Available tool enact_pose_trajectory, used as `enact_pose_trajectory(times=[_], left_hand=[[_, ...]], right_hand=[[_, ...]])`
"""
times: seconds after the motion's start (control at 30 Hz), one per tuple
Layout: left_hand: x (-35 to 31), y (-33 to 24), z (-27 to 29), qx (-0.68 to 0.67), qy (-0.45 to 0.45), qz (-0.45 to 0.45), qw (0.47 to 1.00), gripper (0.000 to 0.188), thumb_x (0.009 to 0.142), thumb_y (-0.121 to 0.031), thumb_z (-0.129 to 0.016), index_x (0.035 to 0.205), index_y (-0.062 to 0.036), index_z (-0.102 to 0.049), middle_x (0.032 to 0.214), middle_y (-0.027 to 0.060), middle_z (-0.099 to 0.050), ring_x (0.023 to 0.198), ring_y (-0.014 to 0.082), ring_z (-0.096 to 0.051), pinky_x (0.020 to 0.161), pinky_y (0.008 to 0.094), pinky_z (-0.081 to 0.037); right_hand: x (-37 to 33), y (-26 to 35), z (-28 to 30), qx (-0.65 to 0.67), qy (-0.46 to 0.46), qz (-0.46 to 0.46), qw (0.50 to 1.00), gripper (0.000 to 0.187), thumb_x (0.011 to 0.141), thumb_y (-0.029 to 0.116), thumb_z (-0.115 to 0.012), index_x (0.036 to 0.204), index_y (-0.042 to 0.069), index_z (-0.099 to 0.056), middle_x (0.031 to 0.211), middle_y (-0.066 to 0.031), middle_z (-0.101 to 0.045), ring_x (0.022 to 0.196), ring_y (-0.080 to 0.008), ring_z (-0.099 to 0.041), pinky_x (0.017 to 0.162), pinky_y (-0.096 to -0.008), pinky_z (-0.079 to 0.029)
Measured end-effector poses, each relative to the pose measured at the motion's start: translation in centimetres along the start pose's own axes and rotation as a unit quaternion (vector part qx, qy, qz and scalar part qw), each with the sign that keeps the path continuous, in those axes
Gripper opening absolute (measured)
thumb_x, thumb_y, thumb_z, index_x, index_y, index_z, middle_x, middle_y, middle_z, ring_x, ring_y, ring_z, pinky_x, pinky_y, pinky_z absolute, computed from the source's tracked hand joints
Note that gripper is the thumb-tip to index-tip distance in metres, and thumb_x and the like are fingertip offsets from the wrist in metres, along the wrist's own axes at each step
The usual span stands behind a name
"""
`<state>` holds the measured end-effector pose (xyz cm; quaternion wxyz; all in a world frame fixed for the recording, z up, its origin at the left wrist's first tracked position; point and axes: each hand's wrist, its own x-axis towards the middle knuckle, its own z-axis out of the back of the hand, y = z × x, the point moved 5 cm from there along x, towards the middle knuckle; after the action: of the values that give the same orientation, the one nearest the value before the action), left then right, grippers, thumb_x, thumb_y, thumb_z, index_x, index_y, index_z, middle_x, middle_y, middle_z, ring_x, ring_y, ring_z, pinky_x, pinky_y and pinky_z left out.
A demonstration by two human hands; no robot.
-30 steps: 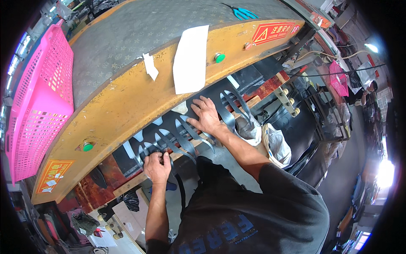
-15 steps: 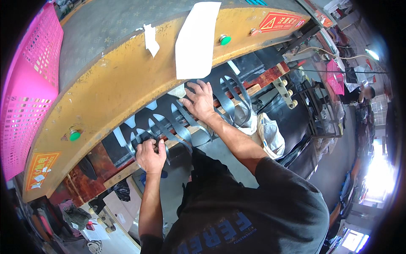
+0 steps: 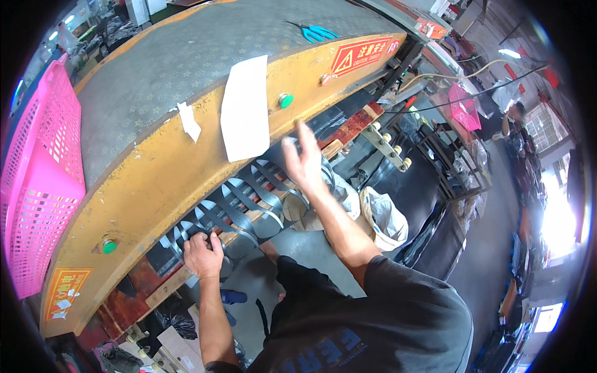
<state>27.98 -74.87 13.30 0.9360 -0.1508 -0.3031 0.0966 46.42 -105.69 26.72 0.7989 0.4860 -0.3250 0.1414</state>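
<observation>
Several curved dark strips [image 3: 249, 198] lie side by side across a dark bed under the yellow machine beam [image 3: 149, 168], their loose ends hanging over a wooden edge toward me. At the left end of the row, my left hand [image 3: 203, 256] has its fingers curled round a strip, thumb up; its fingertips are partly hidden. My right hand [image 3: 305, 163] is raised over the right part of the row, fingers stretched and apart, nothing seen in it. It covers some of the strips behind it.
A white sheet [image 3: 246, 109] hangs on the beam, between green buttons [image 3: 285, 101]. Blue-handled pliers [image 3: 318, 32] rest on the patterned top. A pink basket [image 3: 46, 180] stands at left. White sacks [image 3: 384, 217] and a roller rack [image 3: 387, 148] are at right. Another person [image 3: 513, 117] is far right.
My right hand has lifted off the strips, its fingers now pointing up. My left hand remains at the left end of the row. The whole view has shifted, bringing the pliers into sight.
</observation>
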Motion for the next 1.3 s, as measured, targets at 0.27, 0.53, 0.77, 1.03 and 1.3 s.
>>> enact_pose_trajectory(times=[0.27,0.53,0.77,1.03,1.3], left_hand=[[-0.8,-0.1,0.4,0.002,0.01,0.006,1.0,0.024,0.09,-0.034,-0.077,0.086,-0.0125,-0.066,0.087,0.0053,-0.069,0.088,0.0346,-0.065,0.075,0.0498,-0.053],[-0.3,-0.9,1.4,-0.019,0.014,0.019,1.0,0.026,0.09,-0.029,-0.078,0.082,-0.0111,-0.061,0.083,0.0054,-0.065,0.084,0.0339,-0.063,0.073,0.0489,-0.051],[-2.2,-0.6,0.7,-0.022,0.021,0.054,0.998,0.026,0.09,-0.031,-0.079,0.087,-0.0098,-0.065,0.088,0.0069,-0.067,0.089,0.0341,-0.063,0.079,0.0489,-0.051],[-7.4,-7.4,9.1,-0.106,0.08,0.042,0.99,0.032,0.089,-0.026,-0.081,0.112,-0.0045,-0.074,0.109,0.0168,-0.074,0.104,0.0381,-0.068,0.093,0.0492,-0.054],[-5.7,-15.7,3.1,-0.384,0.132,0.007,0.914,0.007,0.088,-0.009,-0.073,0.09,-0.0054,-0.068,0.084,0.0155,-0.068,0.078,0.0394,-0.069,0.069,0.0472,-0.056]], right_hand=[[-5.6,-3.9,-0.1,-0.075,0.165,0.047,0.982,0.046,0.096,0.012,-0.069,0.14,-0.002,-0.063,0.132,-0.0263,-0.069,0.128,-0.045,-0.063,0.114,-0.051,-0.047],[-8.4,-6.1,-1.6,-0.161,0.22,0.157,0.949,0.016,0.091,0.023,-0.079,0.098,0.009,-0.082,0.096,-0.0063,-0.076,0.104,-0.0299,-0.064,0.099,-0.0481,-0.048],[-9.3,-6.3,-1.0,-0.116,0.238,0.158,0.951,0.016,0.093,0.018,-0.079,0.102,0.005,-0.083,0.098,-0.0086,-0.079,0.097,-0.0293,-0.068,0.095,-0.0445,-0.05],[-12.0,-2.6,6.1,-0.12,0.389,0.024,0.913,0.025,0.095,0.026,-0.077,0.109,0.006,-0.082,0.108,-0.0112,-0.08,0.105,-0.0315,-0.073,0.099,-0.046,-0.055],[-13.7,3.2,-2.8,-0.187,0.422,0.062,0.885,0.09,0.078,0.048,-0.089,0.154,0.011,-0.059,0.16,-0.0316,-0.044,0.139,-0.0532,-0.048,0.117,-0.0583,-0.043]])
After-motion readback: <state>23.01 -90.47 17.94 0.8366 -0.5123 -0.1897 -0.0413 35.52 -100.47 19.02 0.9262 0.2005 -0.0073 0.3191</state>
